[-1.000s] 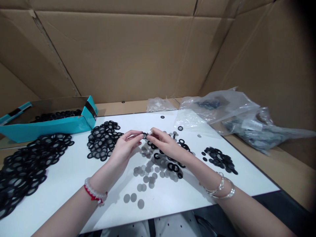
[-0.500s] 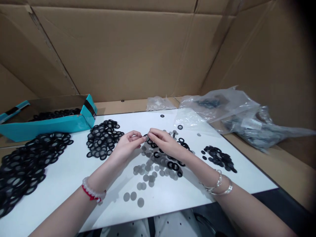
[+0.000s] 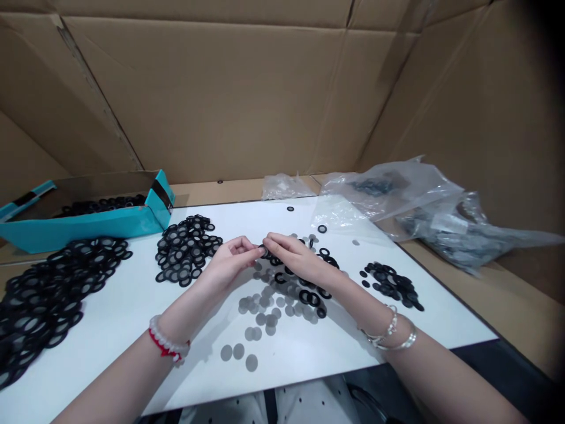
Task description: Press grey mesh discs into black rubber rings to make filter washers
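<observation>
Above the middle of the white board (image 3: 282, 359), both hands meet at the fingertips. My left hand (image 3: 233, 256) pinches a small black ring (image 3: 263, 251) between thumb and forefinger. My right hand (image 3: 293, 253) has its fingers closed at the same ring, partly hiding it. Under and around the right hand lie loose black rings (image 3: 312, 298), with thin grey discs (image 3: 265, 301) scattered in front of them. Left of my left hand is a heap of black rings with grey centres (image 3: 183, 247).
A larger ring heap (image 3: 48, 297) spreads along the left, before a turquoise box (image 3: 88, 227) of rings. Small black discs (image 3: 391, 282) lie at right. Clear plastic bags (image 3: 388, 188) and a filled bag (image 3: 463, 235) sit beyond the board's right edge. Cardboard walls (image 3: 220, 100) enclose the back and right.
The fingertips have shifted slightly at the ring, and my left thumb has come closer to the right fingers. The heaps and scattered discs look unchanged.
</observation>
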Action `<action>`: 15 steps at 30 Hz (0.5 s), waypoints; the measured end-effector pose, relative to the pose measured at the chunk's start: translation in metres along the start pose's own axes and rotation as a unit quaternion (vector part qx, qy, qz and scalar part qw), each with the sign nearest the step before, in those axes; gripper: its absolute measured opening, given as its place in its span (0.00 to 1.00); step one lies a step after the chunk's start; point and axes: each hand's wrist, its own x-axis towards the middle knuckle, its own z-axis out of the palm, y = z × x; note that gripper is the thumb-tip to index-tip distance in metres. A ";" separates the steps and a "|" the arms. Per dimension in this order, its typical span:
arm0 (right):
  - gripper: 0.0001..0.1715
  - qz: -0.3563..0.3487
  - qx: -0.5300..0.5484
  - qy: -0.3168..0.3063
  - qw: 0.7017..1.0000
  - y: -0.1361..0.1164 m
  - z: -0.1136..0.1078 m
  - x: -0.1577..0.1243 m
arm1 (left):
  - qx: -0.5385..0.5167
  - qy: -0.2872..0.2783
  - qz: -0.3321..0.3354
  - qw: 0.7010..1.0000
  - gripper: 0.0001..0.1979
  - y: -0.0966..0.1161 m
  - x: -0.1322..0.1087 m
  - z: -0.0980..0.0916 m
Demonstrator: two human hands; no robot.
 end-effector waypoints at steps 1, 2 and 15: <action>0.20 -0.003 -0.004 -0.006 1.000 0.000 0.000 0.000 | -0.003 0.000 -0.002 1.000 0.14 0.000 0.000 0.000; 0.20 -0.005 -0.007 -0.009 1.000 0.000 0.000 0.000 | -0.006 -0.001 -0.005 1.000 0.14 0.000 0.000 0.001; 0.21 0.012 0.030 0.010 0.999 -0.001 -0.001 -0.001 | -0.023 -0.007 -0.006 1.000 0.12 -0.003 0.000 0.001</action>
